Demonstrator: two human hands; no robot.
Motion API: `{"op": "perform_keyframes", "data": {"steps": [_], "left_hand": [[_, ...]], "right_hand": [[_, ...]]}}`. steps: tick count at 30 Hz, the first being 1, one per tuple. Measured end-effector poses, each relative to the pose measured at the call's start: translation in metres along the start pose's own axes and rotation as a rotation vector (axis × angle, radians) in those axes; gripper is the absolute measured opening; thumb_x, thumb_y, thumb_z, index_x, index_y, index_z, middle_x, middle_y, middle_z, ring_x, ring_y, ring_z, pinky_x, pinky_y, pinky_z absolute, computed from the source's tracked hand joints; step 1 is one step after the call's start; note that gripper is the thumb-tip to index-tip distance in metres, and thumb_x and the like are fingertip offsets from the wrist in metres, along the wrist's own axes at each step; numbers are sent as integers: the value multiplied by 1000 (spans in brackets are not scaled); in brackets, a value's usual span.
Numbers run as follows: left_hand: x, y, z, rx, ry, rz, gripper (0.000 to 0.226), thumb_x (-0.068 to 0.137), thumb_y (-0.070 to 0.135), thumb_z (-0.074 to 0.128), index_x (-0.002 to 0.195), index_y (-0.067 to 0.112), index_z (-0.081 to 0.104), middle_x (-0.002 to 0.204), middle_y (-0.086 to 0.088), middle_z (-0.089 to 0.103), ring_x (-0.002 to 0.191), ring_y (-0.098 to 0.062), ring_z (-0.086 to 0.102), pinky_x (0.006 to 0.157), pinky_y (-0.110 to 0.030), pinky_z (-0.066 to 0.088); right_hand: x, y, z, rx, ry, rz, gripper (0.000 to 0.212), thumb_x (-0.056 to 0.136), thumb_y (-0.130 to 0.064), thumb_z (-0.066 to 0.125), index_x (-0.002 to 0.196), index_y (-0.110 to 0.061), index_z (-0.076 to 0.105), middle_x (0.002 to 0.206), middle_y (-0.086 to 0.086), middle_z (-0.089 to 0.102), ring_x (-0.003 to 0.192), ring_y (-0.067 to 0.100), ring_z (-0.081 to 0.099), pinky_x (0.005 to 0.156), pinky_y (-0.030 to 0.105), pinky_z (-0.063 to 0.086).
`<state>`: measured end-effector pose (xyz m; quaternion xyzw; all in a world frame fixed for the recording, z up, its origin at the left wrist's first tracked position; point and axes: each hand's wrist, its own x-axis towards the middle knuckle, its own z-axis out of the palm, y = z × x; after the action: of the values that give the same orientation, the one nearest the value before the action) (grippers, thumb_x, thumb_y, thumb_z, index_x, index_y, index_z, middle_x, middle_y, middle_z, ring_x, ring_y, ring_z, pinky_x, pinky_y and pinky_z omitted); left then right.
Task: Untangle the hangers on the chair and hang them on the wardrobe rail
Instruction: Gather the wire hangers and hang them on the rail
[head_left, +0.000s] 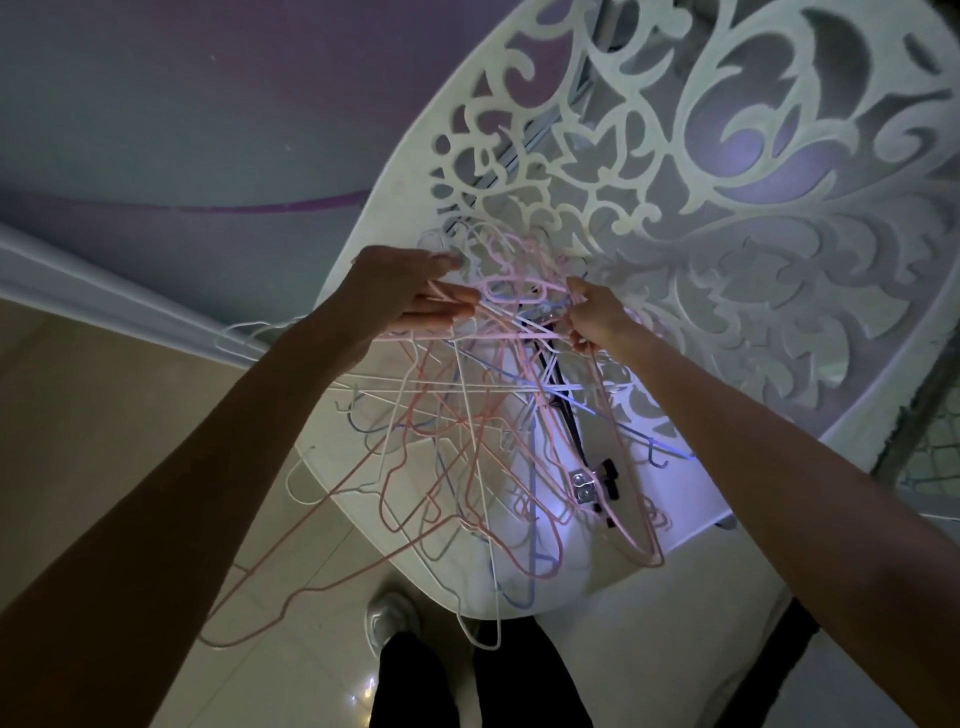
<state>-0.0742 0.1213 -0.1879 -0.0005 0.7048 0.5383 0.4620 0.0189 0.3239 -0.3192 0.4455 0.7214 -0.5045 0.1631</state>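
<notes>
Holding a big tangle of hangers (467, 415) up over the seat of the white chair (675, 499). Left hand (410, 291) out almost flat, fingers straight, thin pink wires lying across them. Right hand (597, 322) curled tight, pinching pink wires near the hooks. Pink, white and blue loops hung down, some past the seat edge toward the floor (130, 415). Shoe (387, 618) below.
</notes>
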Motion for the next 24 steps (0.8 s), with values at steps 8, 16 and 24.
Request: {"op": "perform_keyframes", "data": {"steps": [8,16,24], "left_hand": [[-2,28,23,126,-57,80,22,94,15,50,106,0,61,63,0,72,61,-12,71,52,-18,54],[-29,27,-12,124,48,110,26,95,36,47,99,21,68,84,6,74,70,-5,70,54,-12,49],[-100,-17,3,-31,-165,33,113,59,57,77,149,25,15,145,-1,40,117,-25,55,98,-41,47]], "right_hand": [[-26,3,1,73,-6,52,62,92,9,31,147,-19,26,73,-1,46,28,4,48,36,18,46],[-83,-9,1,303,-75,33,53,91,13,28,140,-7,37,65,11,49,35,7,54,43,19,50],[-157,-26,18,738,-147,9,47,92,9,41,135,-10,41,74,8,57,51,13,62,53,25,57]]}}
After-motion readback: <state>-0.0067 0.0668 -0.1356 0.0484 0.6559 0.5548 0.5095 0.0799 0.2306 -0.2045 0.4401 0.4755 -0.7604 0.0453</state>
